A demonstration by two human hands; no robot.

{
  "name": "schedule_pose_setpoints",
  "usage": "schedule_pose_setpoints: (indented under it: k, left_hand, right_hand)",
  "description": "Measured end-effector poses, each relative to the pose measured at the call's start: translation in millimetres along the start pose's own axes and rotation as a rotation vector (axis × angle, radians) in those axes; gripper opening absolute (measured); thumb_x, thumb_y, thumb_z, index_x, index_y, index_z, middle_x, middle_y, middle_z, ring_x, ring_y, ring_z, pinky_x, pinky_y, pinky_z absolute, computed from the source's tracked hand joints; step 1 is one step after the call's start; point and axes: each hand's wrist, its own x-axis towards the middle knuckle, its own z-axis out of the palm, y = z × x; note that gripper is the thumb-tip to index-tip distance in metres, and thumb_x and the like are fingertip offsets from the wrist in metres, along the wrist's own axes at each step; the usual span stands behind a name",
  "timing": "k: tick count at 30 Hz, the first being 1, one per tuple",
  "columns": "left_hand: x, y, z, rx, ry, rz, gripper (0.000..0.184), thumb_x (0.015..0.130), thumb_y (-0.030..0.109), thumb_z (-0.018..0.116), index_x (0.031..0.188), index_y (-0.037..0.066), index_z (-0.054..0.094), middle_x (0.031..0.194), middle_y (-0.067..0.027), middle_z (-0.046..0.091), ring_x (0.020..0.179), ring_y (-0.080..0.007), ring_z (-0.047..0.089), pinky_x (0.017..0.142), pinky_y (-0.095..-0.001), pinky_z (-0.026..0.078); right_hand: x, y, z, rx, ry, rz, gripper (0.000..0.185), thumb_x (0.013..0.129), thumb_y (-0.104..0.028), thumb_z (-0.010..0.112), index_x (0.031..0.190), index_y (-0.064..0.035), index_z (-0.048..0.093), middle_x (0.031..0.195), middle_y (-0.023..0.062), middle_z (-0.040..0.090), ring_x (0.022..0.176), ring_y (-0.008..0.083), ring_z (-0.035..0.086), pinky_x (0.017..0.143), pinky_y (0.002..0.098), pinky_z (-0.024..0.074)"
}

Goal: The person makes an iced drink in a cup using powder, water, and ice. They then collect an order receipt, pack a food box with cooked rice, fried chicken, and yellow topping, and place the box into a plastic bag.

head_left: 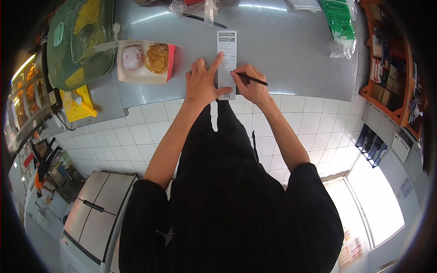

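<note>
A long printed receipt [226, 45] lies flat on the steel counter in front of me. My left hand [202, 84] is spread, its fingertips and thumb pressing the receipt's left side and lower part. A black pen [255, 79] is gripped in my right hand [253, 86], its tip on or just over the right edge of the receipt. Left of my hands stands an open paper box [144, 78] with red sides. Inside it are a round paper-wrapped item [133, 58] and a piece of fried chicken [156, 59].
A green-tinted covered tub [68, 59] with yellow food stands at the left, above a yellow plastic piece [77, 104]. Another dark, slim stick [207, 20] lies beyond the receipt. A green plastic pack [339, 22] sits at the far right, near orange shelves [387, 77].
</note>
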Motion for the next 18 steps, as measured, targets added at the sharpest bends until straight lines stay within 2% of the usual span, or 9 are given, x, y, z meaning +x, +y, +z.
schedule_pose_setpoints:
  k: [4,10,16,18]
  left_hand:
    - [3.9,0.2,1.1,-0.004,0.007,-0.009,0.115,0.055,0.058,0.090,0.155,0.038,0.036,0.109,-0.0084,0.043,0.104,-0.0282,0.049,0.082,-0.0450,0.043]
    - [1.8,2.3,-1.6,-0.021,-0.003,-0.025,0.113,0.055,0.057,0.090,0.154,0.040,0.037,0.108,-0.0080,0.042,0.104,-0.0275,0.049,0.083,-0.0442,0.042]
    - [2.5,2.3,-0.1,0.000,0.001,-0.035,0.115,0.054,0.057,0.091,0.154,0.040,0.037,0.109,-0.0078,0.042,0.105,-0.0276,0.049,0.085,-0.0447,0.042]
    - [2.8,3.8,-3.5,-0.007,-0.015,-0.038,0.116,0.053,0.056,0.092,0.154,0.040,0.037,0.109,-0.0077,0.043,0.106,-0.0275,0.048,0.086,-0.0451,0.042]
  right_hand:
    - [4.9,1.0,5.5,0.010,-0.062,-0.207,0.014,0.087,-0.007,0.075,0.091,-0.0038,0.062,0.081,0.0064,0.067,0.062,0.0192,0.063,0.055,0.0316,0.0493]
    - [5.6,6.2,4.8,-0.050,-0.093,-0.194,0.013,0.086,-0.009,0.073,0.086,-0.0089,0.060,0.080,0.0052,0.064,0.064,0.0257,0.065,0.055,0.0369,0.0509]
    - [6.2,4.9,5.1,-0.092,-0.150,-0.323,0.012,0.085,-0.006,0.074,0.088,-0.0067,0.062,0.084,0.0068,0.066,0.067,0.0272,0.066,0.058,0.0357,0.0524]
    - [15.1,7.4,2.3,-0.114,-0.042,-0.293,0.012,0.085,-0.006,0.073,0.089,-0.0071,0.062,0.085,0.0066,0.066,0.067,0.0277,0.066,0.058,0.0356,0.0528]
